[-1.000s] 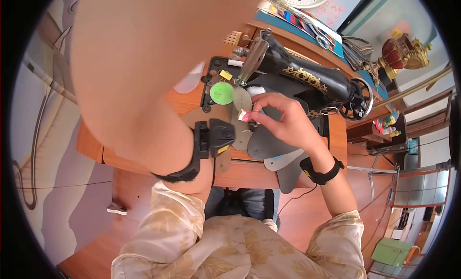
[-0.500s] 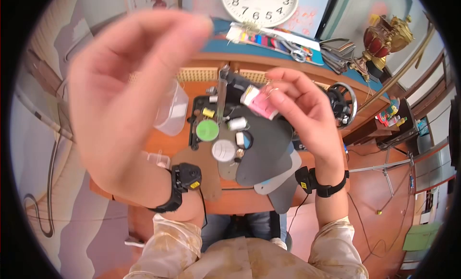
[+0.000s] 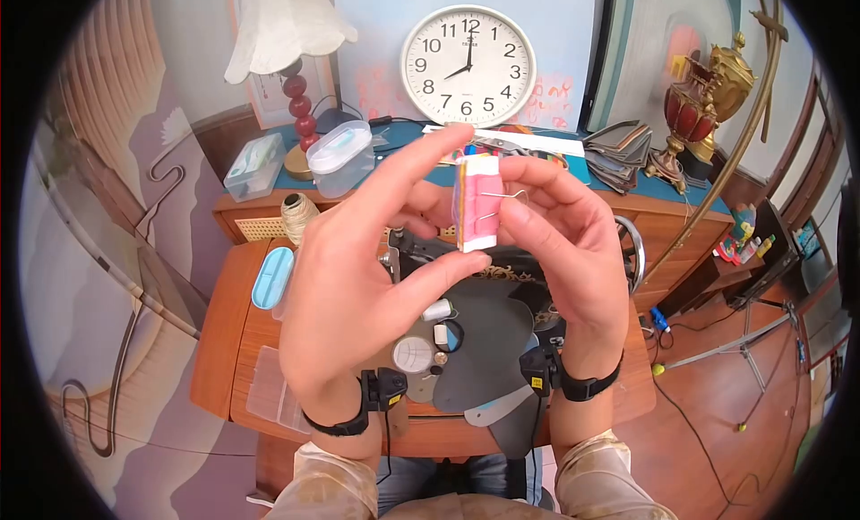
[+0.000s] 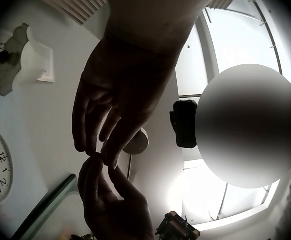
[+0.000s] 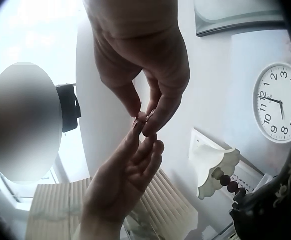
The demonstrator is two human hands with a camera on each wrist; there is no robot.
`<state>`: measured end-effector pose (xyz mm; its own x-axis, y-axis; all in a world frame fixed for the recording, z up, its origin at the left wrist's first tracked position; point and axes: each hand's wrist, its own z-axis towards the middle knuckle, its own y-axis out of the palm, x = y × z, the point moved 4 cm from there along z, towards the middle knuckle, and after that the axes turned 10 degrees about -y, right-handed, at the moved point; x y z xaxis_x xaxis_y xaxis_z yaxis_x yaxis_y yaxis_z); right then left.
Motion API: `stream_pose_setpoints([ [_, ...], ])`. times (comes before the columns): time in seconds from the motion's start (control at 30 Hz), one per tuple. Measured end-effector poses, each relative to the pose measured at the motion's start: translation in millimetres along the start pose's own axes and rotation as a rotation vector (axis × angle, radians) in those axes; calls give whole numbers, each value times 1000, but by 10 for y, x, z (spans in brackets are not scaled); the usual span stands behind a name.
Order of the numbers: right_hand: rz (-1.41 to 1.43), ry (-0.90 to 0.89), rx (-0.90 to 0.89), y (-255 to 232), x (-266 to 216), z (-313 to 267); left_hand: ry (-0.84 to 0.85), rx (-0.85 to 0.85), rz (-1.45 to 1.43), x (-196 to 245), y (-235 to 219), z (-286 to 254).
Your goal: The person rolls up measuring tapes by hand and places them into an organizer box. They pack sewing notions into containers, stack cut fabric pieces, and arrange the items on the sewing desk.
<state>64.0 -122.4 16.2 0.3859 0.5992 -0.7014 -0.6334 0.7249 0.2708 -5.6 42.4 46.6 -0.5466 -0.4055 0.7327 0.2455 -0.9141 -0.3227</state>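
A small white-ended card wound with pink thread (image 3: pixel 482 202), wires sticking out of it, stands upright between the hands in the head view. My right hand (image 3: pixel 573 251) pinches its right side between thumb and fingers. The left hand (image 3: pixel 349 278) curves round it from the left, with the thumb at the lower end and the index finger at the upper end; exact contact is partly hidden. Both wrist views show the fingertips of the left hand (image 4: pixel 128 85) and the right hand (image 5: pixel 145 60) meeting in dark silhouette.
Below the hands, a wooden sewing table (image 3: pixel 215 341) bears grey pattern pieces (image 3: pixel 484 341), a white spool (image 3: pixel 437 309), a round disc (image 3: pixel 414 354) and a partly hidden black sewing machine. Behind stand clear boxes (image 3: pixel 255 168), a lamp (image 3: pixel 291 32) and a wall clock (image 3: pixel 468 65).
My right hand has raised the pink card and turned it upright. The left hand has come down and right to it. The head view now takes in more of the clock and lamp.
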Motion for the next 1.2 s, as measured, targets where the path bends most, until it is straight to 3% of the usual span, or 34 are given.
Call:
stream_pose_setpoints([
  [0.27, -110, -36, -28, -69, -32, 21, 27, -36, 95, -28, 0, 9],
  [0.37, -179, -41, -2, -9, 23, 28, 37, 108, 36, -48, -201, -39],
  [0.43, -225, 13, -26, 53, 195, -4, 47, 317, -15, -51, -437, -93],
  [0.47, -370, -30, -134, 130, 318, -23, 75, 455, -72, -49, -549, -143],
  [0.5, -511, -75, -254, 277, 475, -40, 119, 697, -31, -74, -896, -283],
  [0.57, -529, 50, -261, 534, 705, -94, 232, 917, -150, -61, -1180, -493],
  [0.6, -583, 0, -330, 647, 812, -94, 224, 927, -147, -57, -1341, -607],
  [0.67, -638, -40, -404, 816, 1086, -82, 415, 551, -822, -49, -1571, -770],
  [0.77, -697, -95, -488, 1039, 1495, -33, 450, 641, -875, 7, -1689, -894],
  [0.83, -821, -255, -548, 1163, 1702, -33, 431, 676, -887, -30, -1751, -939],
  [0.9, -875, -227, -635, 1208, 1930, -51, 519, 602, -822, 11, -1695, -911],
  [1.03, -1039, -235, -861, 1208, 2151, -197, 491, 634, -842, -56, -1863, -991],
  [1.1, -1023, -169, -923, 1188, 2070, -243, 394, 487, -631, -93, -1982, -966],
  [1.2, -1066, -134, -1002, 1111, 1993, -350, 367, 495, -663, -188, -1971, -1063],
])
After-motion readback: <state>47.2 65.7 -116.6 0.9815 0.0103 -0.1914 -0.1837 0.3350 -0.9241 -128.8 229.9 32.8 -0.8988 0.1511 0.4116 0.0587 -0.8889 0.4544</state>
